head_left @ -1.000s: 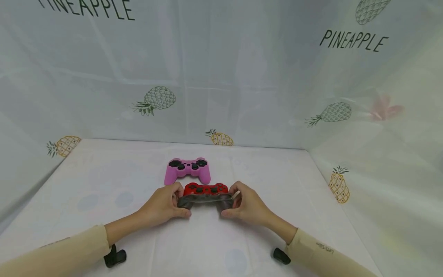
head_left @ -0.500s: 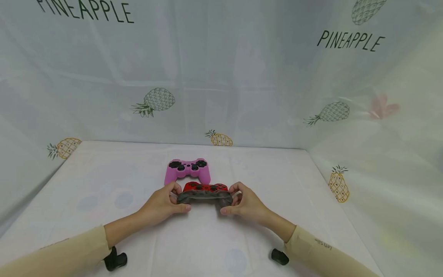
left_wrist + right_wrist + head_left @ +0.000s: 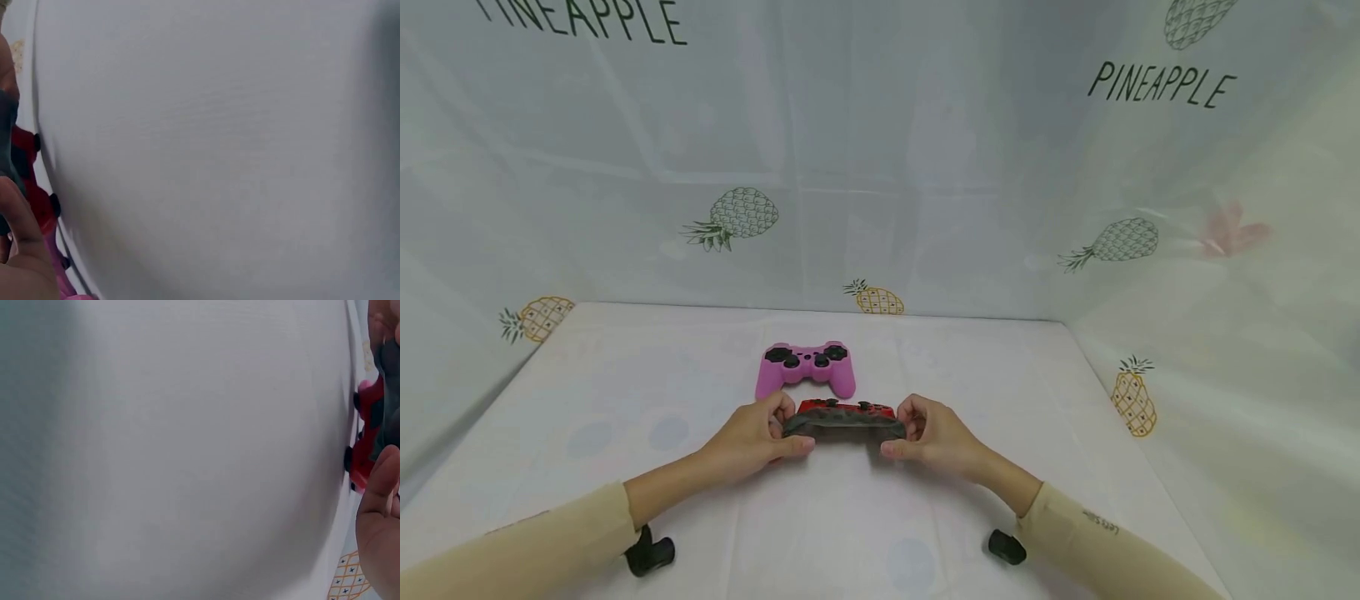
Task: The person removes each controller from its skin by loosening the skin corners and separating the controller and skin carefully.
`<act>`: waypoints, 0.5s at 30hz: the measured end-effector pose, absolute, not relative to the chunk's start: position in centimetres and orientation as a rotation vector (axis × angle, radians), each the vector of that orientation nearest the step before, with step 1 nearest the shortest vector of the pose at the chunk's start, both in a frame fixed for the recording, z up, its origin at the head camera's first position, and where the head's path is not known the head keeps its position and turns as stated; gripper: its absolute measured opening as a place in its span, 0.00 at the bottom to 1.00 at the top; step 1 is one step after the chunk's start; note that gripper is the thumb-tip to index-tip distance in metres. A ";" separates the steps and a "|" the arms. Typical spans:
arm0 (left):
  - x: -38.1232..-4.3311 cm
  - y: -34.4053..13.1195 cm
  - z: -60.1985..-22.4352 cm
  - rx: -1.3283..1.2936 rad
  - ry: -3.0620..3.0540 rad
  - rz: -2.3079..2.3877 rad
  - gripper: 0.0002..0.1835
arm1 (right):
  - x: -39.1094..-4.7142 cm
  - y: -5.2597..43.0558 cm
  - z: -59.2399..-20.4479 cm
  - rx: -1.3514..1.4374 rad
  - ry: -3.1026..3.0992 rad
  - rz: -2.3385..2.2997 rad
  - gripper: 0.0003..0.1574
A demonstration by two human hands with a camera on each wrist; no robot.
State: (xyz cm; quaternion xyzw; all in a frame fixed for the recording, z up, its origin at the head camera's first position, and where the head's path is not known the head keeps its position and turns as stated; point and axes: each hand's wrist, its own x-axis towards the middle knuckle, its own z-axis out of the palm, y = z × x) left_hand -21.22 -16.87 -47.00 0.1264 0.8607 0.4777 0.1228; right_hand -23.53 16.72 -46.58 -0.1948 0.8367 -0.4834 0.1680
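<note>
Between my two hands is a red game controller (image 3: 865,409) with a dark grey, rubbery-looking cover (image 3: 844,419) over its near side and grips. My left hand (image 3: 748,437) pinches the left end, thumb in front and fingers behind. At the other end, my right hand (image 3: 943,442) does the same. The controller is tipped, so its button face shows only as a thin strip in the head view. Both wrist views catch the red body (image 3: 42,209) and dark cover at their edges, partly hidden by fingers. Whether its underside touches the table cannot be told.
A pink game controller (image 3: 805,364) lies just behind the red one, near my left fingers. White cloth covers the table (image 3: 1000,375), and a pineapple-print curtain (image 3: 880,167) hangs behind and at the sides. A black device sits under each wrist.
The red controller has tilted, so less of its button face and grips shows now. Both hands keep their grip in nearly the same place. The pink controller stays put.
</note>
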 end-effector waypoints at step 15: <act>-21.2 -17.2 -46.8 0.566 2.482 1.349 0.28 | -23.5 16.8 -46.4 -0.576 2.363 -1.334 0.30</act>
